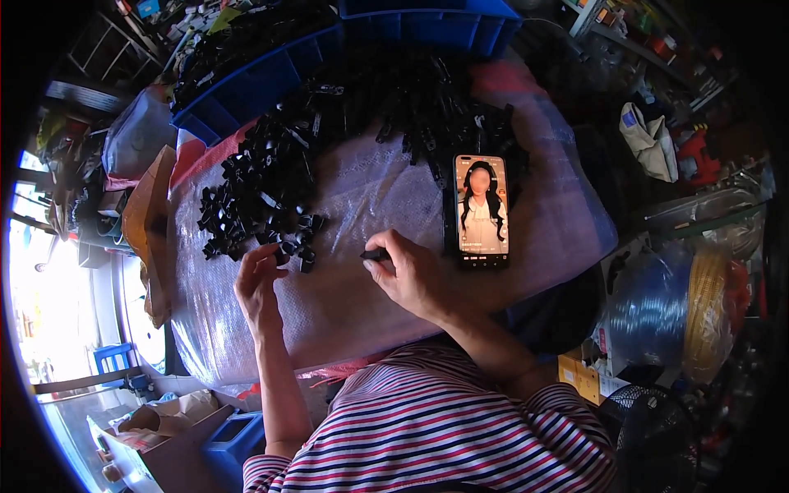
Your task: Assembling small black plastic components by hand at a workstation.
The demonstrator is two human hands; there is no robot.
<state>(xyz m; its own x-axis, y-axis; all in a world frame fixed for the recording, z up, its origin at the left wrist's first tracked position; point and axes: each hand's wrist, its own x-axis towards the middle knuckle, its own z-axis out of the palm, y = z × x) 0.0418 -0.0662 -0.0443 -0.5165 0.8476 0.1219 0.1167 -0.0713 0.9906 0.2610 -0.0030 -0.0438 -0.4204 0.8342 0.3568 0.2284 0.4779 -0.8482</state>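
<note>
- A small black plastic piece (374, 255) is pinched between the closed fingertips of the right hand (411, 275), low over the bench (345, 304), which is covered in clear bubble-wrap sheet.
- The left hand (259, 283) is held with its grip curled half shut, fingertips touching the near edge of a heap of small black plastic clips (259, 193); whether one is gripped cannot be told.
- A smartphone with a lit screen (482, 208) lies just beyond the right hand.
- Long black plastic parts (411, 99) are piled farther back.
- Blue plastic bins (427, 25) stand at the far edge.
</note>
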